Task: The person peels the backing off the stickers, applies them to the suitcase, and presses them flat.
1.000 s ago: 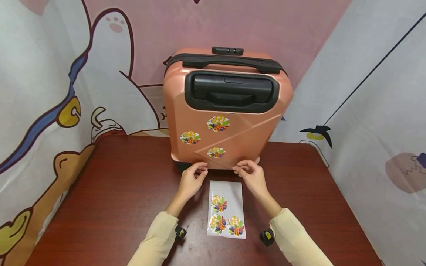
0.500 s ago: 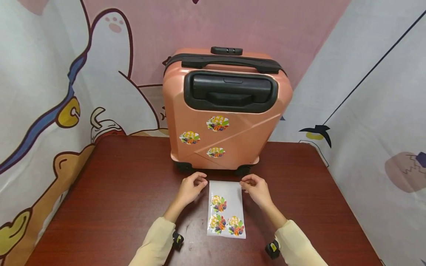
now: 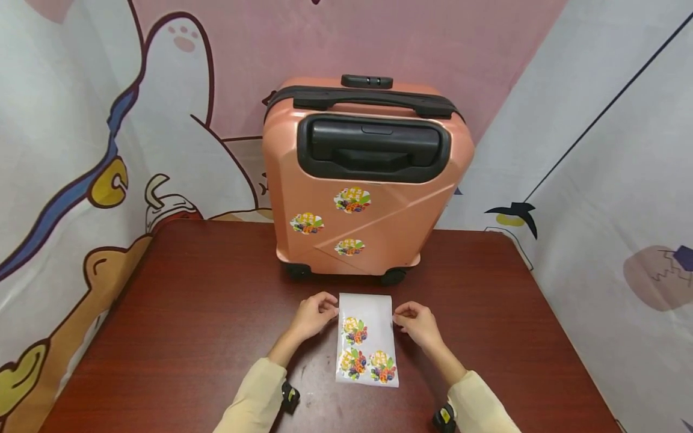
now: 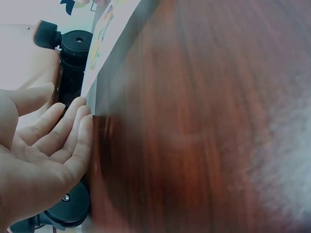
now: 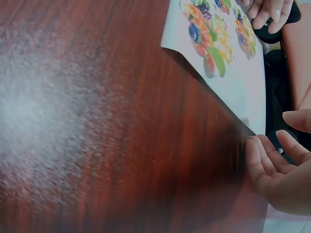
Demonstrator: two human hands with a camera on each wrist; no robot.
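A white sticker sheet (image 3: 375, 319) lies on the table, with round fruit stickers (image 3: 382, 365) on its lower part. My left hand (image 3: 314, 314) is at the sheet's left edge; in the left wrist view its fingertips (image 4: 83, 109) meet the paper, thumb held apart. On the opposite edge is my right hand (image 3: 419, 325), fingers loosely bent. In the right wrist view its fingertips (image 5: 257, 141) are at the sheet's corner and the thumb stands away from them. Behind, an upright rose-gold suitcase (image 3: 395, 234) bears 3 similar stickers on its face.
The suitcase stands on black wheels (image 3: 393, 276) on the dark red-brown table (image 3: 200, 313). A printed cloth (image 3: 352, 39) hangs behind and at both sides. Each wrist carries a small black device (image 3: 290, 398).
Both hands have drawn back from the suitcase's lower edge toward the person, down to the two sides of the sticker sheet. Suitcase and sheet stay in place.
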